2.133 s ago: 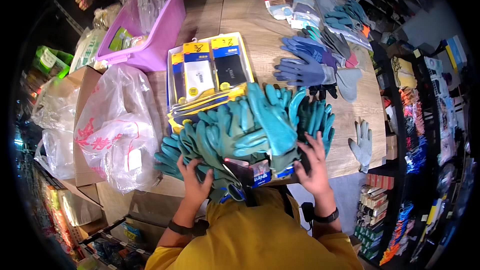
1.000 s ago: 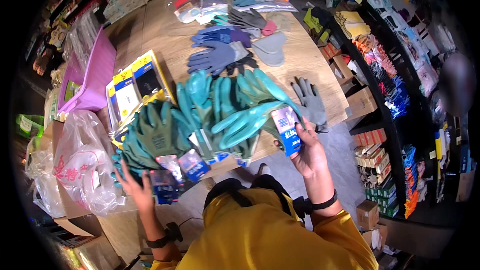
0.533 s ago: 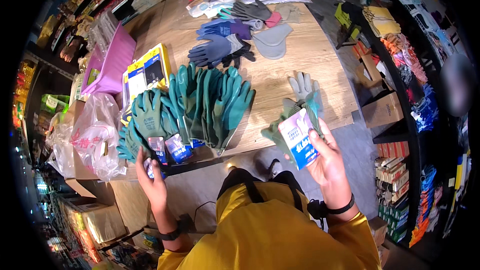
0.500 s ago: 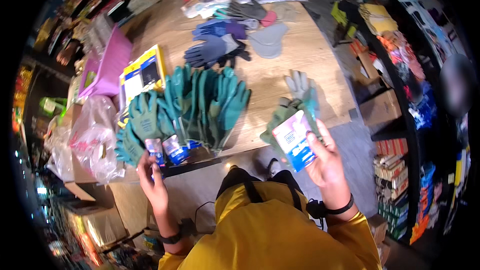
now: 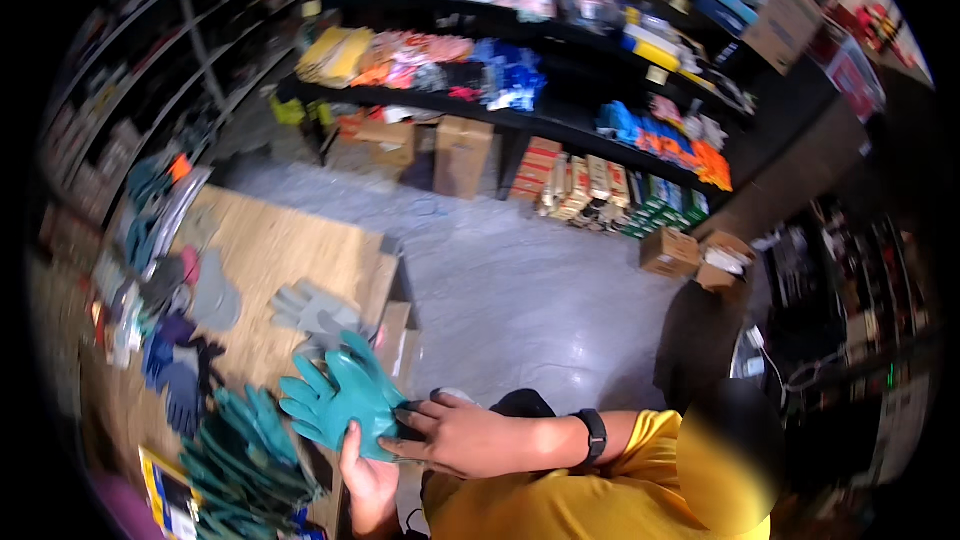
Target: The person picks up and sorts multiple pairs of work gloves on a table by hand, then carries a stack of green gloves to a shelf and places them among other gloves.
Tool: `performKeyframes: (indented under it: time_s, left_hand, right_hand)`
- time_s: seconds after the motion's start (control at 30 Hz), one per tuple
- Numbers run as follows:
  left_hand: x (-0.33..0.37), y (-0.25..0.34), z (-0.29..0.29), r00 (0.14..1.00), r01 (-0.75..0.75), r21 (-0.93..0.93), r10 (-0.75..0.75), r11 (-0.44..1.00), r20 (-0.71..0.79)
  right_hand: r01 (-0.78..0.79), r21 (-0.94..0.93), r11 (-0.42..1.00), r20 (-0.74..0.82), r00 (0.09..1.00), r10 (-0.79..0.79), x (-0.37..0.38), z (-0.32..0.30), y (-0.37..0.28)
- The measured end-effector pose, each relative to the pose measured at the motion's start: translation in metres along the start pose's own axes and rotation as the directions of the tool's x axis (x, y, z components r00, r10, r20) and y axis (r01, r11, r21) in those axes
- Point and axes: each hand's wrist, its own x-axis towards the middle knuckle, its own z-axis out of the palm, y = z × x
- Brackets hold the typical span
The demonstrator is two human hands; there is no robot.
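Tabletop (image 5: pixel 310 245) bears a glove pile (image 5: pixel 240 455); beside it, my left hand (image 5: pixel 369 477) is clamped on a teal glove (image 5: pixel 352 412). My right hand (image 5: pixel 468 437) meets its lower end, closure unclear: apparently two-handed adjustment, next requiring steady support.

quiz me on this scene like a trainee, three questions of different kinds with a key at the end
1. Short answer: which end of the held teal gloves is in the left hand, the fingertip end or the opposite one?
2. Multiple choice: what lies on the table just above the held teal gloves in the picture?
A) a hammer
B) a grey glove
C) a pair of scissors
3. True or false: the right hand is bare.

Key:
1. The end opposite the fingertips.
2. B, the grey glove.
3. True; only a dark band circles that wrist.
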Motion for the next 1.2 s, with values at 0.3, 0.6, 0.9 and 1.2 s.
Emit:
performKeyframes:
  time_s: [0.3,0.6,0.9,1.2]
  left_hand:
    - [0.047,-0.122,0.1,0.863,0.242,0.366,-0.372,0.899,0.342]
    - [0.122,-0.317,0.251,0.469,-0.296,0.856,-0.716,0.424,0.517]
    - [0.197,-0.429,0.311,0.487,0.335,0.796,-0.815,0.505,0.313]
    - [0.365,-0.444,0.379,0.176,0.557,0.668,-0.857,0.493,0.485]
  right_hand:
    - [-0.127,0.931,0.342,-0.199,0.607,0.77,-0.172,-0.012,0.086]
    - [0.11,0.884,0.455,-0.458,0.403,0.792,-0.323,-0.054,0.203]
    - [0.228,0.851,0.472,-0.497,0.061,0.866,-0.38,-0.089,0.291]
    - [0.117,0.93,0.347,-0.334,-0.122,0.935,-0.328,-0.155,0.453]
